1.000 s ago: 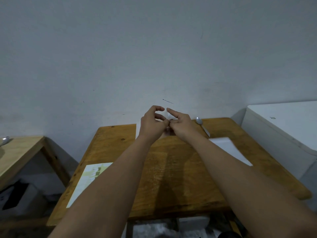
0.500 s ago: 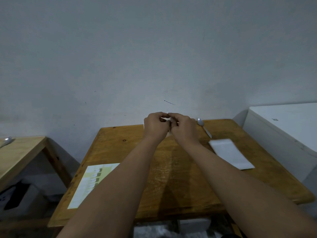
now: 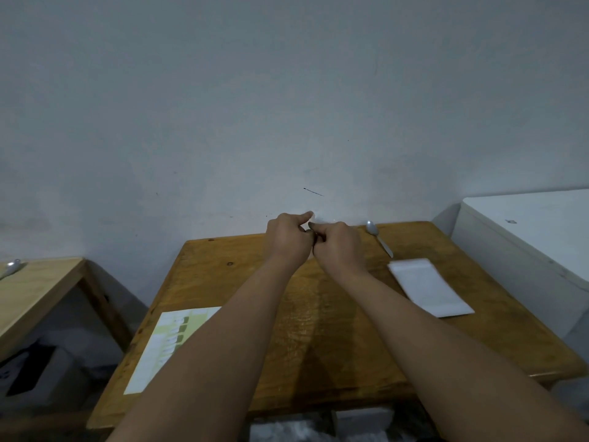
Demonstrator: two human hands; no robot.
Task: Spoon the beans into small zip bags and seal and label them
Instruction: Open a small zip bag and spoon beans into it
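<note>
Both hands are out at the far edge of the bench (image 3: 318,327), knuckles touching, working one small zip bag (image 3: 321,220). Only a pale clear sliver of it shows above the fingers, against the wall. The left hand (image 3: 288,240) is curled, with one digit reaching up to the bag's top edge. The right hand (image 3: 339,247) is curled tight and pinches it from the other side. Change over the last second: first the fingers were spread and more of the bag hung below them, then both fists closed in together. Now the left hand's digit has lifted out again and the pair sits a touch farther toward the wall. This reads as fingers running along the zip strip, most likely pressing the seal shut, though pulling the mouth open cannot be ruled out. No beans can be made out, in the bag or on the bench. A dark patch between the hands may only be shadow. The spoon (image 3: 377,236) lies just right of the right hand, untouched, so no scooping is in hand now. A flat white stack of bags (image 3: 428,287) sits nearer and to the right. The label sheet (image 3: 165,346) is at near left, partly under the left forearm. If this is the seal, the label is the next need, and it is well apart from the bag. A second bench (image 3: 41,291) stands at left and a white chest (image 3: 526,237) at right.
</note>
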